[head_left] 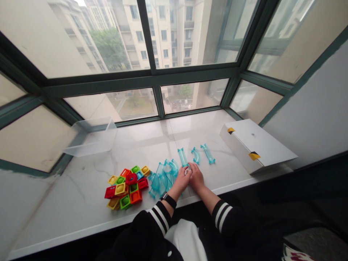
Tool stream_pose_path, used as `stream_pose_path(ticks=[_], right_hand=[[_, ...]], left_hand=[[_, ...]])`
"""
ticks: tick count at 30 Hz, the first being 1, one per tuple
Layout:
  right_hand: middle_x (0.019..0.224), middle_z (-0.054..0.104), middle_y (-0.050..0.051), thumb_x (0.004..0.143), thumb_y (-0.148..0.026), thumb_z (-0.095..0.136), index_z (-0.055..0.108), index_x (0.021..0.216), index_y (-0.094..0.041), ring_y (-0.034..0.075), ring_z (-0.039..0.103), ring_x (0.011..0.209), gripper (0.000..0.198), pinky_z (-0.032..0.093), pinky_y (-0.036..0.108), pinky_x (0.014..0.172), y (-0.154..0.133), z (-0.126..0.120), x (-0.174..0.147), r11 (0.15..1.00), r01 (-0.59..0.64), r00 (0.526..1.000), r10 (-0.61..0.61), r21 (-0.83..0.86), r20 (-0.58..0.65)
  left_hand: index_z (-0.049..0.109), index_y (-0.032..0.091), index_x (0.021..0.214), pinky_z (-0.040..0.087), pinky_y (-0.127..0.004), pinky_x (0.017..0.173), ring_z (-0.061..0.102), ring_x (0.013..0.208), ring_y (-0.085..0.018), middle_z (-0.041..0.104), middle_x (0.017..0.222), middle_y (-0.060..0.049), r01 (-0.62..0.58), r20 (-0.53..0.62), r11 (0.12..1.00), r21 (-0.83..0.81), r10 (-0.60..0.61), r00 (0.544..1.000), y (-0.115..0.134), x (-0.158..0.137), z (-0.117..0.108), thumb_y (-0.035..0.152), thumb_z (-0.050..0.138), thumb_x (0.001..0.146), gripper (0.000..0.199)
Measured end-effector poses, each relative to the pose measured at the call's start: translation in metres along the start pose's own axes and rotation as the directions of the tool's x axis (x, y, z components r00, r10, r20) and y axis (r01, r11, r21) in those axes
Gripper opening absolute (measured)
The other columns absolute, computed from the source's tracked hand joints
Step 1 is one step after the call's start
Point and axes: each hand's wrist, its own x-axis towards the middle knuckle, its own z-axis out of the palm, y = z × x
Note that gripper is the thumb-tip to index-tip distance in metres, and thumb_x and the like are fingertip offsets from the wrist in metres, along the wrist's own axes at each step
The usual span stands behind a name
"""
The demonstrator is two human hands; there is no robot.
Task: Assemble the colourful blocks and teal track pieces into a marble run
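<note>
My left hand (182, 178) and my right hand (196, 175) are together near the front of the sill, fingers bent and fingertips meeting. Something small and pale shows between them, too hidden to name. Just beyond the fingertips lies a straight translucent blue track piece (182, 156); whether the fingers touch its near end is unclear. To its right are a curved blue track piece (195, 155) and another straight blue track piece (208, 153). Beside my left wrist is a heap of blue track pieces (163, 178), partly overlapping.
Left of the heap is a pile of coloured toy blocks (125, 189), red, yellow, green, orange and blue. A clear plastic bin (92, 139) stands at the back left. A white box (255, 143) with yellow-black tabs is at the right. Windows (160, 94) line the back.
</note>
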Motion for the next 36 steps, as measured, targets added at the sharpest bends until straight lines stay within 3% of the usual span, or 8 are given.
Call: stream_pose_path(ticks=[4,13,22,29,36], right_hand=[[0.133,0.068,0.015,0.086,-0.012,0.052,0.064,0.135,-0.017,0.028,0.063,0.127,0.05,0.053,0.046,0.112,0.003,0.002,-0.001,1.0,0.016,1.0,-0.016,-0.003,-0.001],[0.132,0.069,0.014,0.09,-0.01,0.047,0.067,0.133,-0.017,0.026,0.065,0.125,0.048,0.053,0.045,0.111,0.007,0.004,0.0,1.0,0.019,1.0,-0.019,0.022,-0.009],[0.131,0.07,0.013,0.088,-0.011,0.048,0.067,0.134,-0.02,0.027,0.066,0.123,0.051,0.055,0.047,0.109,0.006,0.003,0.0,1.0,0.014,1.0,-0.014,0.025,-0.015],[0.131,0.069,0.015,0.09,-0.013,0.048,0.067,0.134,-0.016,0.028,0.065,0.124,0.048,0.055,0.047,0.109,0.006,0.002,0.0,1.0,0.019,1.0,-0.018,0.025,-0.017],[0.132,0.069,0.014,0.089,-0.013,0.048,0.067,0.133,-0.017,0.027,0.065,0.124,0.048,0.054,0.046,0.11,0.009,0.004,0.0,0.999,0.03,0.999,-0.029,0.024,-0.022]], left_hand=[[0.062,0.023,0.14,0.035,-0.049,0.123,0.039,0.153,-0.034,0.049,0.16,-0.016,0.037,-0.013,0.999,0.005,-0.037,0.999,-0.005,0.003,0.002,0.05,0.072,0.087,0.06],[0.062,0.02,0.139,0.04,-0.051,0.12,0.046,0.148,-0.037,0.036,0.168,-0.019,0.082,-0.024,0.996,0.034,-0.081,0.996,-0.007,-0.001,0.002,0.046,0.076,0.084,0.063],[0.062,0.017,0.139,0.042,-0.052,0.12,0.047,0.147,-0.04,0.037,0.167,-0.021,0.089,-0.014,0.995,0.042,-0.089,0.996,0.0,-0.004,0.002,0.039,0.077,0.083,0.062],[0.06,0.017,0.141,0.042,-0.051,0.12,0.057,0.137,-0.037,0.038,0.165,-0.021,0.09,-0.01,0.994,0.06,-0.09,0.996,0.005,-0.007,0.003,0.034,0.078,0.083,0.064],[0.06,0.016,0.141,0.042,-0.048,0.12,0.055,0.139,-0.036,0.038,0.165,-0.022,0.095,-0.021,0.994,0.062,-0.094,0.995,0.007,-0.008,0.004,0.032,0.077,0.084,0.062]])
